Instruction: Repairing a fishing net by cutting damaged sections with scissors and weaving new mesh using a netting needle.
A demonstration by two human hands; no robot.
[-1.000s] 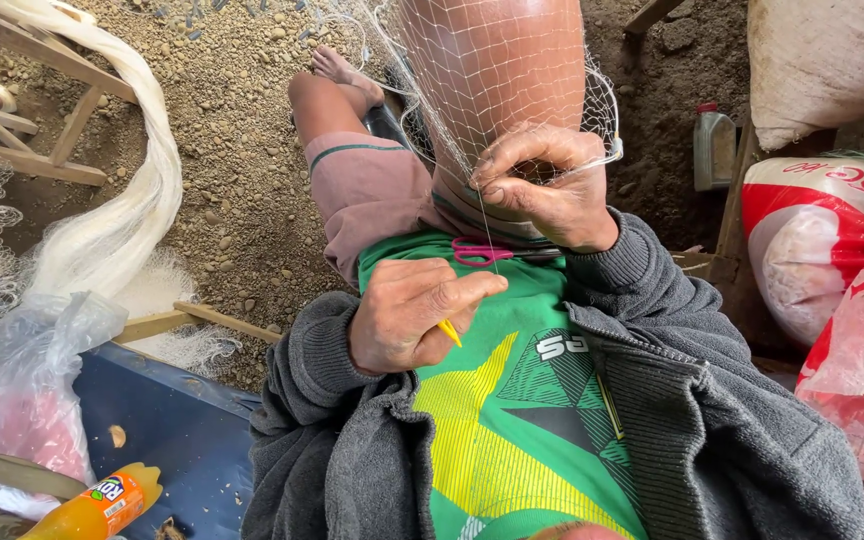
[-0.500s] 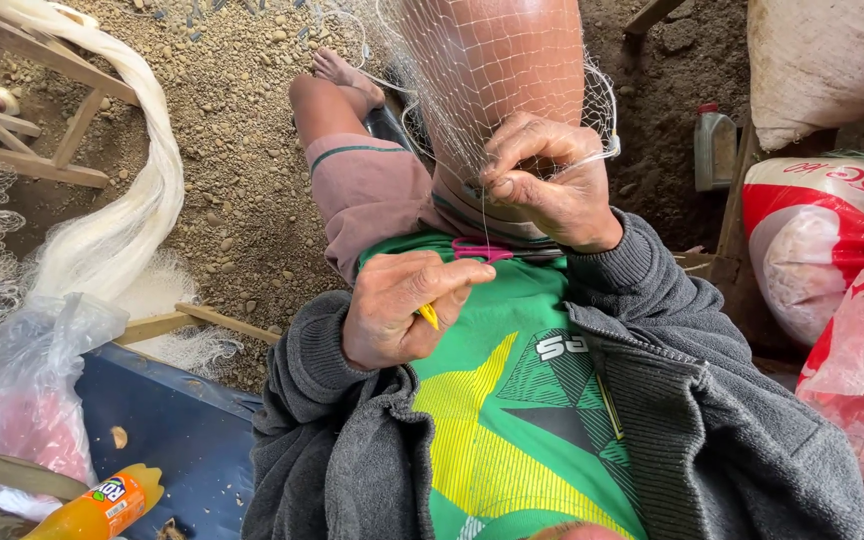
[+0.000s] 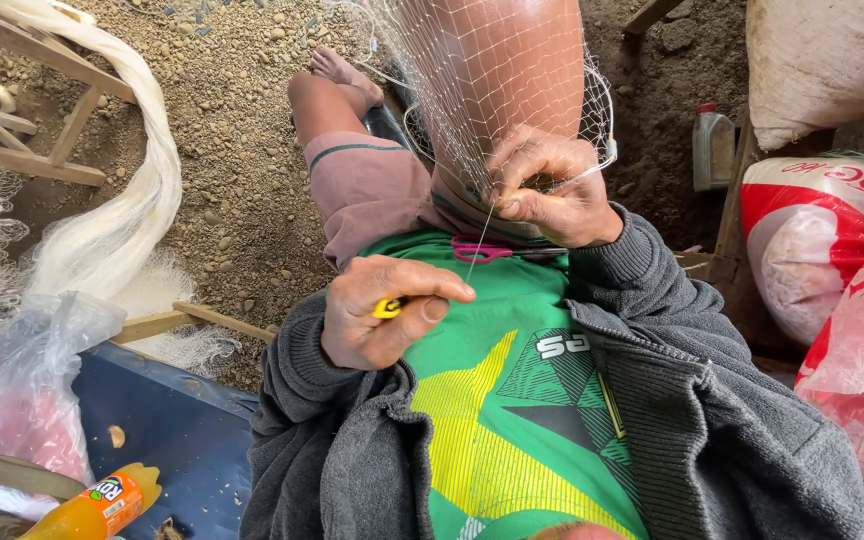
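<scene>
Tight spot: knee (image 3: 497, 70) draped in fishing net (image 3: 452, 110) blocks ahead, sacks (image 3: 822, 250) and plastic jug (image 3: 712, 148) crowd right. Open gravel ground (image 3: 232, 150) on the left, bounded by wooden frame (image 3: 42, 120) and piled netting (image 3: 102, 230).

We see a fine, pale net (image 3: 492, 70) of thin glossy thread, stretched over smooth bare skin. The small yellow tool (image 3: 388, 307) in the left hand (image 3: 382, 310) looks like shiny plastic. Our jacket (image 3: 712, 400) is rough grey knit cloth, ribbed at the cuffs; the green shirt (image 3: 512, 400) is smooth cloth with a matt print. The scissors (image 3: 482, 250) have pink plastic handles. The ground (image 3: 222, 150) is coarse, dry gravel. A frame (image 3: 42, 110) of rough bare wood stands there, a silky white bundle (image 3: 122, 210) draped over it. The bag (image 3: 12, 390) is thin, crinkled, clear plastic; the orange bottle (image 3: 92, 510) is glossy plastic.
</scene>
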